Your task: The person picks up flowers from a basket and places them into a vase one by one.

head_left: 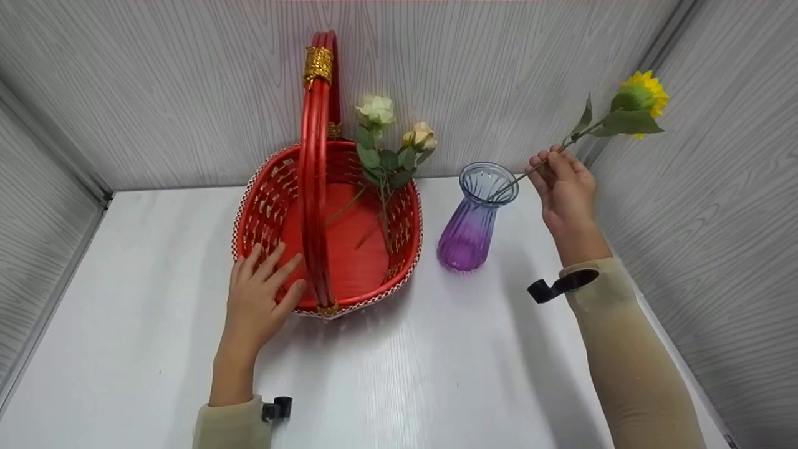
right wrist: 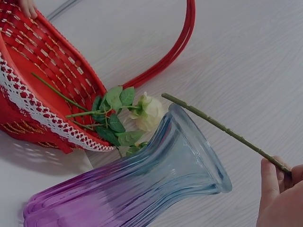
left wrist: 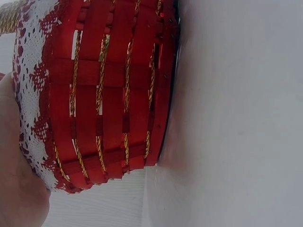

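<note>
We've got grey wood-grain panels round a white desk, seen from above. Biggest thing on it: the red basket, by the back edge, left of middle, its tall handle up. Next, the purple-blue vase, standing just right of the basket, near the back edge and toward the back right corner. Hands: we see the left hand at the basket's near-left rim, fingers apart and reaching over the edge, not clamped on anything we can see; the right hand, beyond the vase's right side, has its fingers together, pinching a stem. That stem belongs to the sunflower, tilted, head up and out to the right above the desk's back right corner. Two roses, white and cream, lean inside the basket's right side, blooms past its back right rim. Smallest: the sunflower's stem tip, just beside the vase mouth and outside it; touching or not, we can't tell. Our risks: a stem pushed down off-line could snag the rim and knock the vase over; a light pinch low on the stem could let the flower head swing; a hard left press could tip the basket.
</note>
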